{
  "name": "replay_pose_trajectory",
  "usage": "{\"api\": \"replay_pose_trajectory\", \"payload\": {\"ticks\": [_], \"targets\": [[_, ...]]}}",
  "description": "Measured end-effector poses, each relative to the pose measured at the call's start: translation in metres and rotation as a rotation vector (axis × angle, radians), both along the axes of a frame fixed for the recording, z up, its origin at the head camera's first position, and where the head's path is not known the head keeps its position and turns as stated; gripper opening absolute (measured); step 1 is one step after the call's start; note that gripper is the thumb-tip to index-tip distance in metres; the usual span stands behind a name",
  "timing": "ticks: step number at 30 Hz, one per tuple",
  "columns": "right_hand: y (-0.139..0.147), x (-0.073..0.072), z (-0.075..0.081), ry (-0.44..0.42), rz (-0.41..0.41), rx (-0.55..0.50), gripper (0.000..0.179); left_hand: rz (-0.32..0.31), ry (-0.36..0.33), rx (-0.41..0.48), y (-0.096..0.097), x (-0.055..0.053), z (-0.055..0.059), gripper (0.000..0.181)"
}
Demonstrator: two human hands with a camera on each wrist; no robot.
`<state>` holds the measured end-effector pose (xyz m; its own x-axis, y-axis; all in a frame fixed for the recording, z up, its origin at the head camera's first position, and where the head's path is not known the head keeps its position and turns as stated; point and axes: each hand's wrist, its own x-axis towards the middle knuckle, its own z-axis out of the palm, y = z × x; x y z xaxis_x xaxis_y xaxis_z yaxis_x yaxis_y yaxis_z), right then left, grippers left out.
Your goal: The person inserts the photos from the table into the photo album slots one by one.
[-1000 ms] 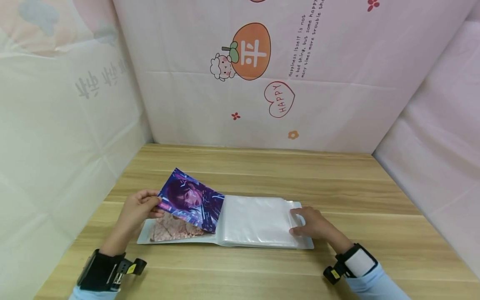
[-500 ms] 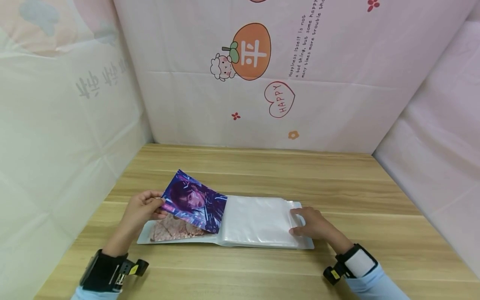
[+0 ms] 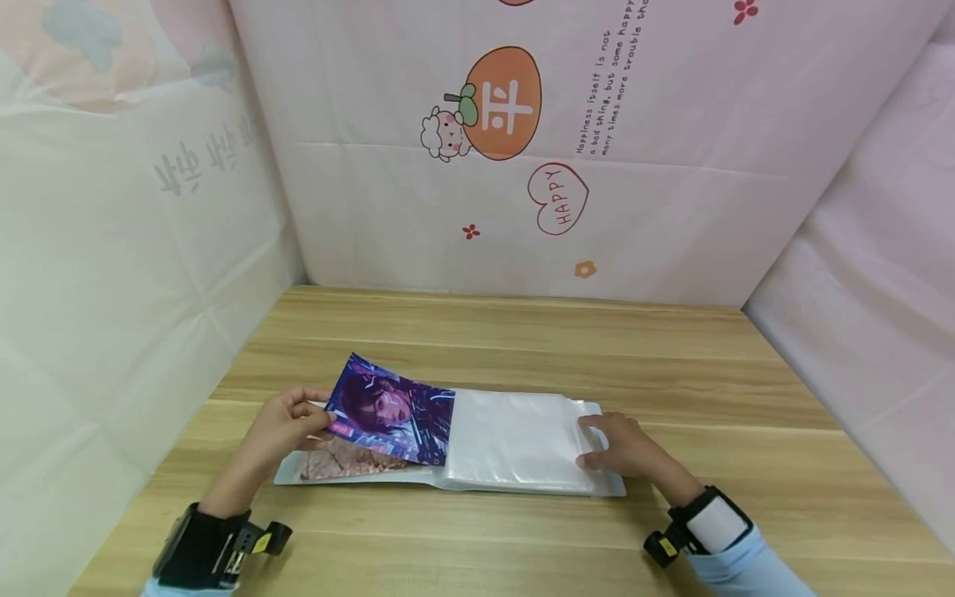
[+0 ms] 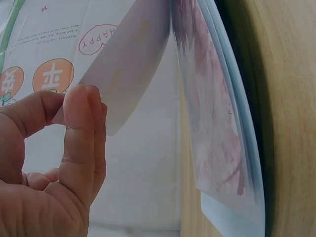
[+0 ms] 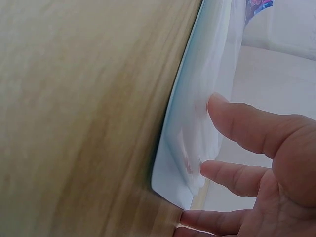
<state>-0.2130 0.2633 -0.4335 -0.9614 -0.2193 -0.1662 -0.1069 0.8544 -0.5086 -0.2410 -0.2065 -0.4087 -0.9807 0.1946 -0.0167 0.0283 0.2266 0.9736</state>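
An album with clear sleeves (image 3: 515,439) lies spread on the table. My left hand (image 3: 287,427) pinches the left end of a blue-purple photo card (image 3: 406,414) showing a portrait. The card's right end reaches the opening of the sleeve on the right page; its left end is raised over a pinkish picture (image 3: 346,460) on the left page. In the left wrist view the card's pale back (image 4: 131,69) faces the camera. My right hand (image 3: 627,444) rests on the album's right edge, thumb and forefinger touching the sleeves (image 5: 202,113) with extended fingers.
The wooden table (image 3: 492,543) extends around the album. A printed white sheet (image 3: 373,215) hangs upright behind it, with white cloth (image 3: 112,332) along the left and right sides. Both wrists wear black camera straps (image 3: 201,543).
My left hand has shifted slightly right and then lowered, bringing the card's left end down and its right end farther right. The right hand stays in place on the album.
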Motion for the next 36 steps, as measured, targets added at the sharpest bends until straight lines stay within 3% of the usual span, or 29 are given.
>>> {"api": "replay_pose_trajectory", "payload": {"ticks": [11, 20, 29, 36], "targets": [[-0.0015, -0.0017, 0.0, -0.01, -0.014, 0.008, 0.062, -0.038, -0.003, 0.043, -0.0046, 0.0028, -0.0048, 0.023], [-0.0007, -0.0034, 0.0001, -0.008, -0.013, 0.012, 0.062, -0.013, 0.045, 0.105, -0.0041, 0.0034, -0.0044, 0.026], [-0.0015, -0.0026, 0.0011, -0.004, -0.007, 0.006, 0.061, -0.045, 0.02, 0.053, -0.0005, 0.0072, 0.0009, 0.024], [-0.0016, -0.0028, 0.0008, -0.008, -0.014, 0.015, 0.061, -0.055, 0.012, 0.06, -0.0014, 0.007, 0.0007, 0.026]]}}
